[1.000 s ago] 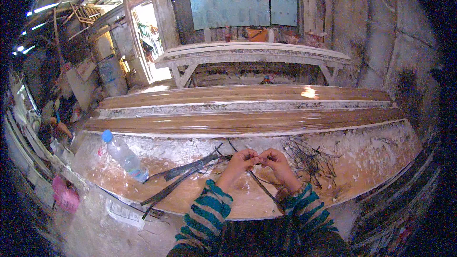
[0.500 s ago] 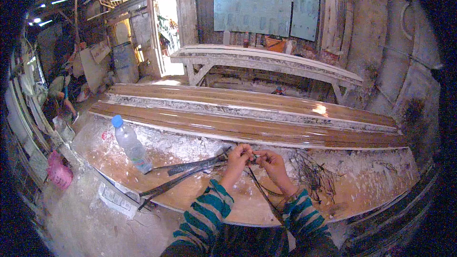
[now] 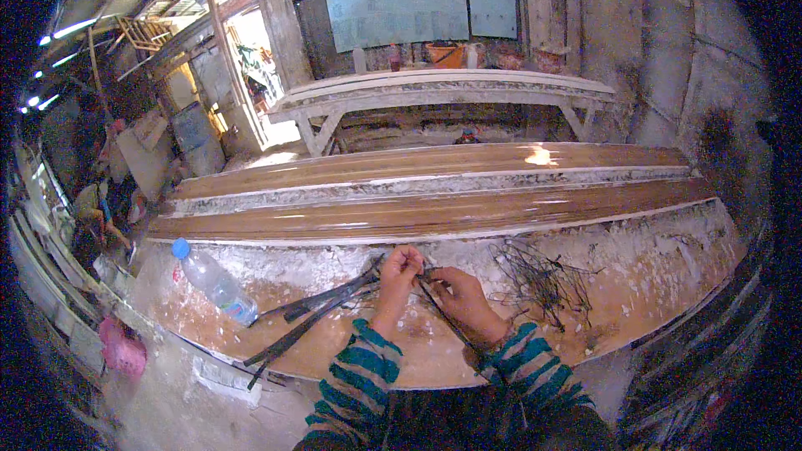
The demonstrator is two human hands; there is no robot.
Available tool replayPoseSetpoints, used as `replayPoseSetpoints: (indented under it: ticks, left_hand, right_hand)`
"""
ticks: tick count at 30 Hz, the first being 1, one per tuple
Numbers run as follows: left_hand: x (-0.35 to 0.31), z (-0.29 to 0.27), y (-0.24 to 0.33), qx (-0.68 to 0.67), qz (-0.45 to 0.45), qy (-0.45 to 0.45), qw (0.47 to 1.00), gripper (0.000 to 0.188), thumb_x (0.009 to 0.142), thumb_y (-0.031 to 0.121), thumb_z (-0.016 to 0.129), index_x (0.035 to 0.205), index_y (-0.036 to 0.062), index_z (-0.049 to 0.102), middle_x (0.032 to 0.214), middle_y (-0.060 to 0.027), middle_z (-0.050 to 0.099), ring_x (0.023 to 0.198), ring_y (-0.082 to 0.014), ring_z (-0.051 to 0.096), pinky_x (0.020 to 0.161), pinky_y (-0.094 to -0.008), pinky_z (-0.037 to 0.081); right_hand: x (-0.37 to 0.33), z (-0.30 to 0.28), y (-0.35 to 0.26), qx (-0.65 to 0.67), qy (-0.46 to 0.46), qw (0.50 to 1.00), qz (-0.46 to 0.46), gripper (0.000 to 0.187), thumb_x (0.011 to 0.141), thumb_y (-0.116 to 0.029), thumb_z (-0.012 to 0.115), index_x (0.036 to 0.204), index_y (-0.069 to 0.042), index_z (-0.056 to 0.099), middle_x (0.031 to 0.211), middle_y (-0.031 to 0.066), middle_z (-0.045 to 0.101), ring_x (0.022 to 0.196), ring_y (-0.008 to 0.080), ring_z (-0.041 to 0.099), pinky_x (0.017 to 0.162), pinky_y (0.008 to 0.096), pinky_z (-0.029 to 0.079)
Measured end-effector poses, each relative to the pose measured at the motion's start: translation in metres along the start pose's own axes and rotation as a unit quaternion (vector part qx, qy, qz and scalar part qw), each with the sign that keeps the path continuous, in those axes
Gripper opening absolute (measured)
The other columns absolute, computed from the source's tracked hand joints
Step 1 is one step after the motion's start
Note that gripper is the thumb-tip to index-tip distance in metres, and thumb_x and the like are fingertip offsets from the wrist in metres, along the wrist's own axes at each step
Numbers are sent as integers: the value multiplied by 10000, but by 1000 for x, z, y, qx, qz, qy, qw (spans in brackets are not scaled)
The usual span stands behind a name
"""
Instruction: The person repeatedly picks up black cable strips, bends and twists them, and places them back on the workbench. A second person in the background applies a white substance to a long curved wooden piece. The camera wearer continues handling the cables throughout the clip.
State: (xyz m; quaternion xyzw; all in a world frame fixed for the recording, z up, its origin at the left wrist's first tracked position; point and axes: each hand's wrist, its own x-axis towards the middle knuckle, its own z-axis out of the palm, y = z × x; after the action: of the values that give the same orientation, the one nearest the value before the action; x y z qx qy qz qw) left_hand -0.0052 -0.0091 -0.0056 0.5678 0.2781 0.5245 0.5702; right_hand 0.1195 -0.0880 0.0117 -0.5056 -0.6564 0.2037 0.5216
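Observation:
My left hand point(image 3: 398, 272) and my right hand point(image 3: 455, 294) meet over a plaster-crusted brown worktop point(image 3: 635, 284). Both pinch a thin dark strip point(image 3: 440, 316) that runs from the fingertips down toward my right wrist. A bundle of long dark strips point(image 3: 313, 313) lies just left of my left hand, slanting down to the left. A loose tangle of thin dark strands point(image 3: 539, 280) lies to the right of my right hand. Both sleeves are striped teal and brown.
A clear plastic bottle point(image 3: 214, 280) with a blue cap lies on the worktop at the left. Long brown moulded panels point(image 3: 434, 200) lie beyond my hands. A white bench-like form point(image 3: 434, 92) stands farther back. A person point(image 3: 96, 217) crouches at the far left.
The view has swung, so the bench and panels sit differently in the picture. My hands stay together on the dark strip, with the fingers shifted slightly.

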Motion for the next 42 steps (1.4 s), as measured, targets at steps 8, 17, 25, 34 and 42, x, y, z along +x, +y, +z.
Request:
replayPoseSetpoints:
  ticks: [8, 17, 25, 34, 42]
  left_hand:
    - [1, -1, -17, -15, -7, -51, 999, 327, 770, 205, 652, 1037, 64, 525, 901, -33, 581, 804, -121, 529, 755, -255, 428]
    - [-1, 1, 0, 86, -26, -93, 992, 333, 754, 54, 625, 1069, 26, 518, 931, -39, 577, 849, -124, 543, 780, -254, 428]
    - [3, -5, -10, 88, -42, -36, 995, 251, 751, 71, 629, 992, 45, 563, 952, -56, 600, 902, -166, 561, 796, -285, 441]
    - [3, -8, -14, 19, -39, 56, 997, 182, 754, 37, 601, 931, 31, 566, 771, -20, 566, 651, -88, 506, 593, -220, 412]
    - [0, -1, -5, 33, -23, 62, 997, 249, 748, 75, 620, 972, 19, 531, 766, -33, 555, 610, -99, 500, 560, -228, 412]
  right_hand:
    - [3, 0, 12, 98, 23, 988, 120, 118, 788, -127, 560, 766, -23, 510, 720, 93, 558, 675, 176, 548, 598, 328, 438]
    - [16, -22, 26, 317, 124, 933, 120, 108, 780, -131, 579, 866, -90, 528, 746, 12, 570, 702, 104, 548, 637, 229, 378]
    - [15, -35, 23, 521, 78, 838, 140, 139, 785, -97, 551, 922, -78, 535, 759, 29, 586, 769, 142, 565, 708, 267, 416]
    - [13, -30, 14, 556, 31, 811, 181, 241, 840, -208, 507, 993, -24, 533, 693, 39, 568, 640, 148, 532, 685, 265, 419]
    - [13, -31, 9, 520, 16, 836, 173, 270, 849, -234, 517, 1010, -18, 534, 783, 47, 590, 580, 129, 522, 583, 233, 444]
